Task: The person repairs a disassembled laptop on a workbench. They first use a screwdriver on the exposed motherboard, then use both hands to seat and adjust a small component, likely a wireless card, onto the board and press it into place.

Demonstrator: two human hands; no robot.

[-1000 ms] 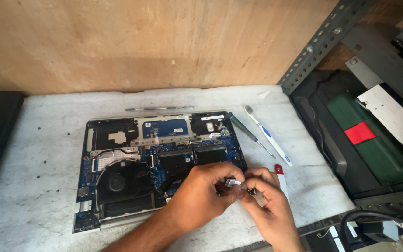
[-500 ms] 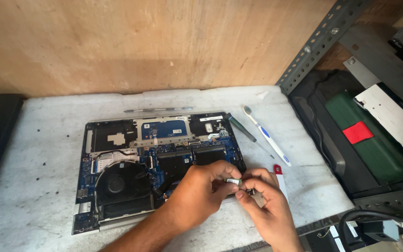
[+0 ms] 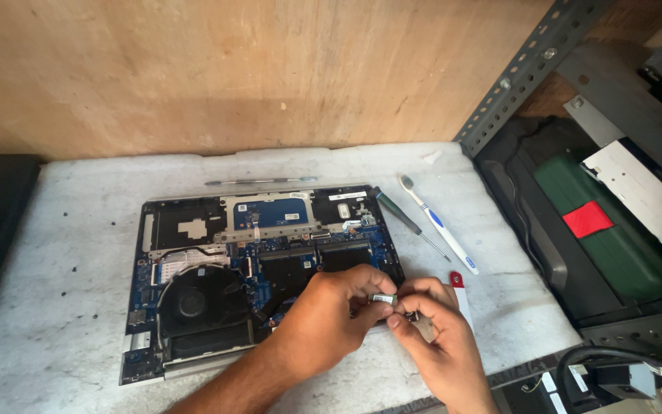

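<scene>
Pinching one small card: left hand, right hand, both grips closed on it; one open laptop, one toothbrush.

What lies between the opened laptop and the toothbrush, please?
A dark-handled screwdriver lies between the laptop and the toothbrush, seen in the head view.

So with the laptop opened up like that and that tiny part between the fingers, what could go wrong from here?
The small card is pinched between the left hand and right hand right over the bare laptop board; a slip could drop it among the components. The screwdriver and toothbrush lie loose close by and might get knocked.
</scene>
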